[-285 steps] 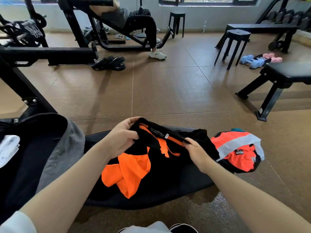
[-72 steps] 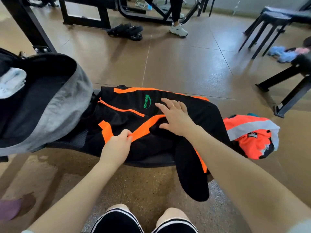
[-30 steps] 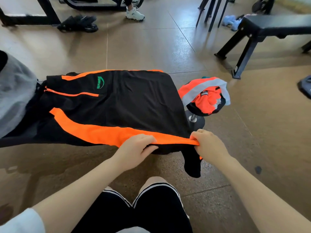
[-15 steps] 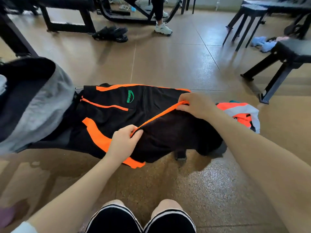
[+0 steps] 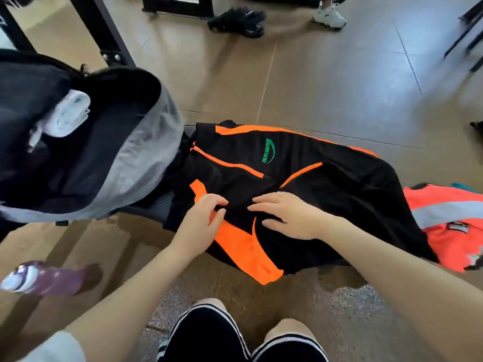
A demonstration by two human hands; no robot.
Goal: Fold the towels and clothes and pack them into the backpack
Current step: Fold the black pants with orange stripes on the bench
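A black garment with orange stripes [image 5: 326,184] lies spread on a dark bench, its near edge folded up over the middle. My left hand [image 5: 201,223] pinches the fabric at the fold between thumb and curled fingers. My right hand [image 5: 287,215] lies flat beside it and presses the folded part down. The grey and black backpack [image 5: 146,152] stands open at the left, touching the garment. A rolled white towel [image 5: 65,114] sits inside it. An orange-red garment with a grey band [image 5: 444,218] lies crumpled at the right end of the bench.
A purple bottle [image 5: 44,279] lies on the brown floor at the lower left. A black machine frame [image 5: 104,35] rises behind the backpack. Black sandals [image 5: 237,20] and another person's white shoe [image 5: 329,15] are farther off. My knees in black shorts [image 5: 209,333] are below.
Both hands have carried the garment's near orange edge up and laid it over the middle. My right hand has let go and now presses flat. The view has tilted down and left.
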